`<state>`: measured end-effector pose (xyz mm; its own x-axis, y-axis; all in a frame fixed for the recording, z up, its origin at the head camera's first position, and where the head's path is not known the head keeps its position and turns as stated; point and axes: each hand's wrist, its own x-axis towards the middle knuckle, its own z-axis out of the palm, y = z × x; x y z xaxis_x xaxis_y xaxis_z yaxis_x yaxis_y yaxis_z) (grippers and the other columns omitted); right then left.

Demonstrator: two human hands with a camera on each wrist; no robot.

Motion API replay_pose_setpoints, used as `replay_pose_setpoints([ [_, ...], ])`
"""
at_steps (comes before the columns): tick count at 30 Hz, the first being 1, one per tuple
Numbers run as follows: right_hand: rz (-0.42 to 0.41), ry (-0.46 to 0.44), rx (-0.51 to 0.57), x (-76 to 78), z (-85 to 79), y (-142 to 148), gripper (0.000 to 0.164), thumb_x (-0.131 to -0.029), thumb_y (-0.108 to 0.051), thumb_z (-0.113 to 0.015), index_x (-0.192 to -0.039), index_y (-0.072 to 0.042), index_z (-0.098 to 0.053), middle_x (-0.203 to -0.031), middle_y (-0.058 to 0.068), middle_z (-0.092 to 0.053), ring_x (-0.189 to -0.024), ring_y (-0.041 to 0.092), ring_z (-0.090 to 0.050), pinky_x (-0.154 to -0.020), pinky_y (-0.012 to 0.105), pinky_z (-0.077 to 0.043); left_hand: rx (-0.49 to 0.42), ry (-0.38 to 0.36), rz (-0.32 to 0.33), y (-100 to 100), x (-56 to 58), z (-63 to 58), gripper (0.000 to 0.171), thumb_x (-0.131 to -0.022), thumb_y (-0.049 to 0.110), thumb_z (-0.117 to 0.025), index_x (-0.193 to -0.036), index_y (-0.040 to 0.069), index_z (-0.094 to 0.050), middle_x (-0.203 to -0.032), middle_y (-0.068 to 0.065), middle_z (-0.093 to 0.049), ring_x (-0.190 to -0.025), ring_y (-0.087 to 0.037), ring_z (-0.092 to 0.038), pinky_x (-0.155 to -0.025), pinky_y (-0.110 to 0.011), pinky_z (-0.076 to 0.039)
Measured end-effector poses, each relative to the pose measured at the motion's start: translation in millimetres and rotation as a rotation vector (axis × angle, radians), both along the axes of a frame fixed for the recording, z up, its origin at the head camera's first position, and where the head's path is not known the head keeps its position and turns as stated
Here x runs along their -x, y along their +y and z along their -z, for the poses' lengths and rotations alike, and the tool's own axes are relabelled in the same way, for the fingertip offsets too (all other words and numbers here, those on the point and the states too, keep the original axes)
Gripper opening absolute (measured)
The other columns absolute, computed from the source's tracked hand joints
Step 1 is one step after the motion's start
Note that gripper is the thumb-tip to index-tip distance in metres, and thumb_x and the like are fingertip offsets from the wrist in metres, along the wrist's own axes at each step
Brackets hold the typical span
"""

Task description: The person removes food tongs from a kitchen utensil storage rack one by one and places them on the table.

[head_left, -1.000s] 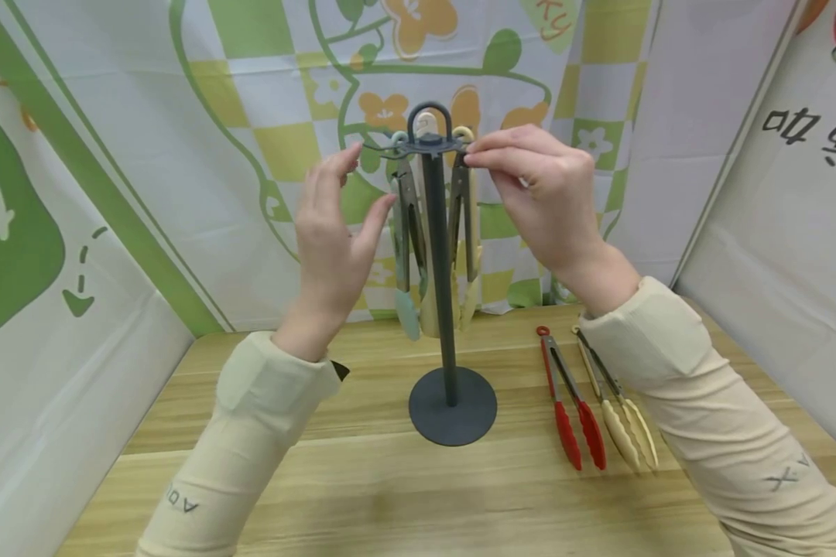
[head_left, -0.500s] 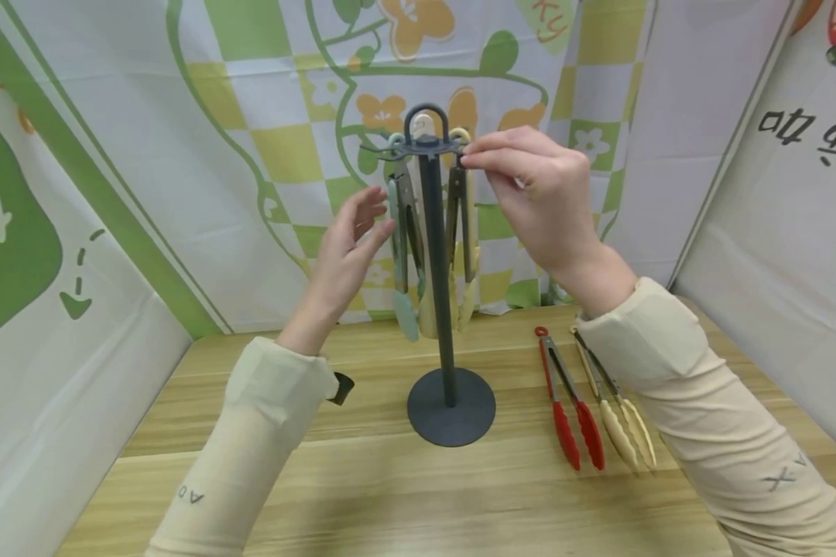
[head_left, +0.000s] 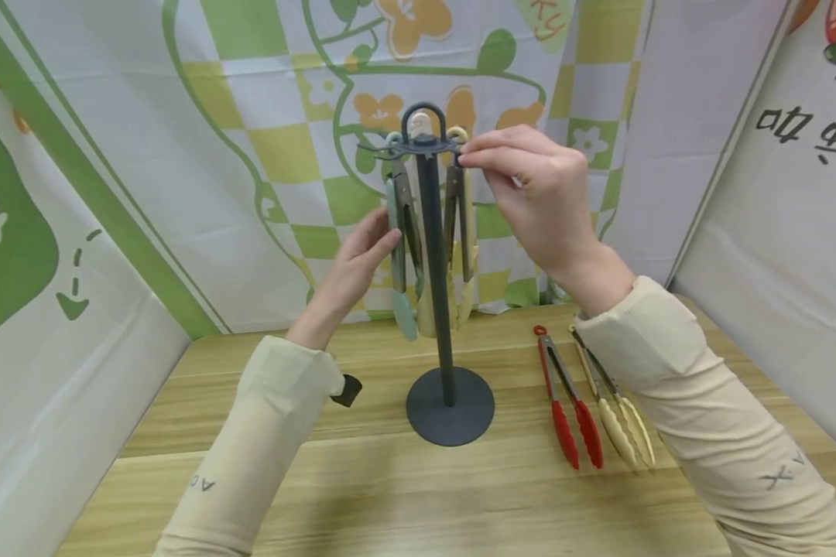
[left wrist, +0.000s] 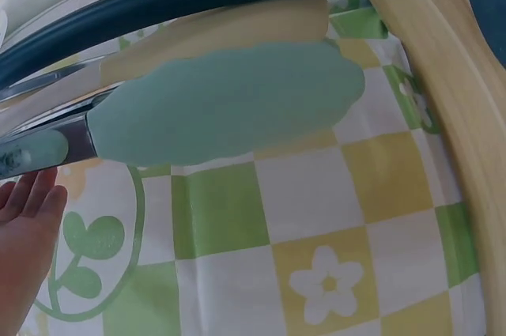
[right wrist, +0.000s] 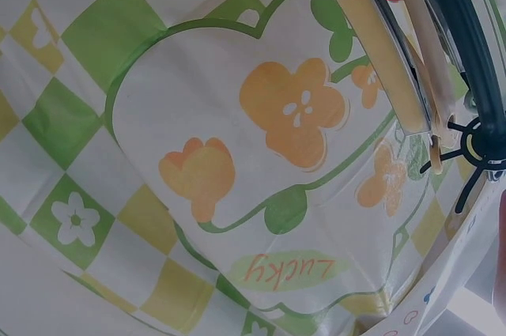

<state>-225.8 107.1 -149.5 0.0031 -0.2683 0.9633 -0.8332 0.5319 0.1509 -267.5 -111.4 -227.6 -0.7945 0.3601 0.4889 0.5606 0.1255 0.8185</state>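
Note:
A dark grey utensil stand (head_left: 433,232) rises upright from its round base, with several tongs hanging from its hooks. My right hand (head_left: 539,193) pinches a hook at the right of its top. My left hand (head_left: 355,267) is at the handle of the light green tongs (head_left: 397,240), its fingers partly hidden behind them and its thumb at the near edge. In the left wrist view, the left fingertips (left wrist: 35,190) lie by that handle, left of the green head (left wrist: 229,103). Pale yellow tongs (head_left: 467,224) and cream tongs (right wrist: 419,43) hang to the right and behind.
Red tongs (head_left: 567,402) and cream-yellow tongs (head_left: 620,414) lie on the wooden table (head_left: 390,495), right of the round base. A printed cloth (head_left: 251,116) hangs close behind the stand. White side panels (head_left: 780,232) flank the table.
My left hand has come down from beside the stand's top and moved right to the light green tongs' handle. My right hand stays at the hook.

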Motion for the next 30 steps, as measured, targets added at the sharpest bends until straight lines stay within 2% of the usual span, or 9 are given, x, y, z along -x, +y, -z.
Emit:
replay_pose_setpoints([
  [6,0.005,0.003,0.0,0.2,-0.4,-0.3,0.018,-0.083,0.009,-0.056,-0.08,0.003,-0.072,-0.084,0.012,-0.069,-0.08,0.023,-0.065,-0.077,0.023,-0.051,-0.02,-0.021,0.034,2.9,-0.4,0.6,0.045,-0.098,0.012,-0.037,-0.139,-0.004,-0.026,-0.142,-0.018,-0.033,-0.131,-0.022,-0.032,-0.107,-0.036,-0.028],
  [12,0.013,0.003,-0.006,0.0,-0.8,-0.1,0.018,-0.083,0.009,-0.056,-0.08,0.002,-0.072,-0.084,0.012,-0.069,-0.08,0.023,-0.065,-0.076,0.023,-0.052,-0.034,-0.02,0.039,3.1,-0.9,0.2,0.043,-0.098,0.011,-0.037,-0.138,-0.004,-0.029,-0.138,-0.018,-0.038,-0.126,-0.023,-0.038,-0.105,-0.037,-0.03],
  [17,0.02,0.005,-0.011,0.3,-0.6,0.5,0.017,-0.083,0.009,-0.056,-0.08,0.002,-0.072,-0.085,0.012,-0.069,-0.08,0.023,-0.065,-0.076,0.024,-0.052,-0.029,-0.016,0.019,2.6,-2.1,0.7,0.04,-0.098,0.011,-0.04,-0.134,-0.003,-0.036,-0.13,-0.018,-0.045,-0.118,-0.021,-0.044,-0.1,-0.036,-0.036],
  [22,0.019,0.005,-0.005,1.2,-0.4,1.1,0.016,-0.084,0.007,-0.057,-0.081,0.002,-0.072,-0.085,0.012,-0.069,-0.08,0.023,-0.065,-0.076,0.024,-0.052,-0.032,-0.032,-0.029,3.1,-3.0,1.4,0.036,-0.096,0.009,-0.045,-0.129,-0.003,-0.042,-0.117,-0.017,-0.052,-0.103,-0.015,-0.051,-0.09,-0.031,-0.042],
  [26,0.02,0.0,-0.001,1.8,-0.4,2.0,0.016,-0.084,0.007,-0.057,-0.081,0.002,-0.071,-0.085,0.013,-0.069,-0.081,0.023,-0.065,-0.076,0.024,-0.052,-0.037,-0.038,-0.05,3.0,-4.5,1.7,0.035,-0.094,0.009,-0.048,-0.127,-0.003,-0.043,-0.108,-0.012,-0.054,-0.095,-0.012,-0.052,-0.084,-0.029,-0.044],
  [30,0.026,-0.001,0.003,2.2,-0.8,2.6,0.017,-0.084,0.007,-0.056,-0.082,0.002,-0.072,-0.086,0.012,-0.069,-0.081,0.023,-0.065,-0.075,0.025,-0.052,-0.052,-0.032,-0.054,3.4,-6.6,2.1,0.037,-0.093,0.008,-0.05,-0.128,-0.003,-0.042,-0.105,-0.007,-0.054,-0.094,-0.013,-0.052,-0.082,-0.028,-0.044],
])
